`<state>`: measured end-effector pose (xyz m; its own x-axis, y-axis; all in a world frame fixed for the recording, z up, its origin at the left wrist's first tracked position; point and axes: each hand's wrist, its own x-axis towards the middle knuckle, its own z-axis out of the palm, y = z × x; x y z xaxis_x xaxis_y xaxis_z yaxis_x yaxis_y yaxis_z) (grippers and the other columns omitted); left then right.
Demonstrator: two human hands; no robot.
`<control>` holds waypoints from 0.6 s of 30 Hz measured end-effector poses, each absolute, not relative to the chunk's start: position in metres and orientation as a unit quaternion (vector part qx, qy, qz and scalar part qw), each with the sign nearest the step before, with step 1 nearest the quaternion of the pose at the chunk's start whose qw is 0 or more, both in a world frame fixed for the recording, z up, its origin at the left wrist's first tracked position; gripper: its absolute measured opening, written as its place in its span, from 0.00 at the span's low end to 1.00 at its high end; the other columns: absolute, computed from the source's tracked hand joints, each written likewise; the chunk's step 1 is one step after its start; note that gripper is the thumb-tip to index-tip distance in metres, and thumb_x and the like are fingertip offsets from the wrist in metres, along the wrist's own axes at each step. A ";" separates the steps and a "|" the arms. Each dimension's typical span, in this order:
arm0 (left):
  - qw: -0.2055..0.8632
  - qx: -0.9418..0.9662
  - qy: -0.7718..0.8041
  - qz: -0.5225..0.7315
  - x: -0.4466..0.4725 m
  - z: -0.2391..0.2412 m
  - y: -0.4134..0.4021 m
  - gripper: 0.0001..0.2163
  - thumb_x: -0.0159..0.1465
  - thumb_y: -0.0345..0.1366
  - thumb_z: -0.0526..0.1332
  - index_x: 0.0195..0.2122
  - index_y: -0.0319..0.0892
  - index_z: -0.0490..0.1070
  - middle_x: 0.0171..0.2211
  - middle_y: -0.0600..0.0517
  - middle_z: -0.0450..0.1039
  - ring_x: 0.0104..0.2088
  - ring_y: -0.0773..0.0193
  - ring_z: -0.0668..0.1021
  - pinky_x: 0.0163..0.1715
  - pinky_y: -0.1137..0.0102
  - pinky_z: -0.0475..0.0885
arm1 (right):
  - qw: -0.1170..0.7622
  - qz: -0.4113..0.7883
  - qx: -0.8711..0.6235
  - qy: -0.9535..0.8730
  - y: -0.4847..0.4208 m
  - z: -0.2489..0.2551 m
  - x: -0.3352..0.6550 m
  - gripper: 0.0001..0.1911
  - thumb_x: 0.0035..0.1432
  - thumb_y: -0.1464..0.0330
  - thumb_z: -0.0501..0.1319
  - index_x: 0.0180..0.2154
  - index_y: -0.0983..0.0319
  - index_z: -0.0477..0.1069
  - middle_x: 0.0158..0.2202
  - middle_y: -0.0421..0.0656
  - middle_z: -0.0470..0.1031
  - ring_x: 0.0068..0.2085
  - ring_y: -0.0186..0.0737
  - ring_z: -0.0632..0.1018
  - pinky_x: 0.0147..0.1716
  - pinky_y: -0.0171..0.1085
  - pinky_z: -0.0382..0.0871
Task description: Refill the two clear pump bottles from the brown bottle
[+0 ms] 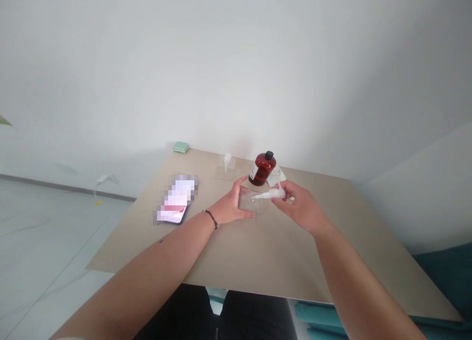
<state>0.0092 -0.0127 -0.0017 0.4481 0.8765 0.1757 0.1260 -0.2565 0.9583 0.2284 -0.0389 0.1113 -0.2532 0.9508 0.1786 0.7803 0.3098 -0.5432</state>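
Left hand (229, 206) curved, right hand (299, 207) pinched

The person's left arm (155, 271) and right arm (354, 276), both bare, reached forward and converged. The left wrist (219, 214) lay nearly straight, thumb and fingers parted in a wide, curved grip. The right wrist (319, 228) angled inward, its fingers curled in a pinch. The two hands were near each other but apart.

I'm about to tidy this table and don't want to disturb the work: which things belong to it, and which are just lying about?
Belong to the job:
Clear container, in the left hand
White pump top, in the right hand
Brown bottle, close by (likely)
Similar see-through container with white pump (likely)

Seemingly lying about:
Phone
Green case
Crumpled white item, perhaps tissue
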 end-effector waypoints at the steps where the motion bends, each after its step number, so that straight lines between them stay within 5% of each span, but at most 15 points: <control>1: 0.491 0.695 0.360 0.382 0.009 -0.002 -0.013 0.57 0.49 0.37 0.75 0.71 0.47 0.34 0.56 0.41 0.65 0.57 0.48 0.73 0.62 0.49 0.62 | 0.250 0.174 -0.561 -0.770 -0.039 0.112 0.229 0.11 0.54 0.59 0.61 0.34 0.59 0.70 0.29 0.39 0.73 0.31 0.39 0.72 0.31 0.37 0.63; 12: 0.493 0.696 0.364 0.374 0.008 -0.006 -0.012 0.55 0.50 0.40 0.75 0.70 0.50 0.36 0.56 0.43 0.65 0.61 0.46 0.69 0.63 0.48 0.60 | 0.468 0.342 -0.559 -0.593 -0.024 0.081 0.272 0.16 0.48 0.54 0.68 0.34 0.59 0.75 0.28 0.39 0.75 0.30 0.38 0.74 0.33 0.38 0.68; 18: 0.494 0.697 0.366 0.369 0.008 -0.010 -0.011 0.55 0.51 0.41 0.75 0.70 0.50 0.35 0.56 0.41 0.64 0.62 0.47 0.68 0.63 0.47 0.58 | 0.534 0.258 -0.627 -0.505 0.015 0.056 0.305 0.23 0.47 0.49 0.67 0.38 0.59 0.76 0.32 0.43 0.78 0.33 0.41 0.76 0.38 0.41 0.71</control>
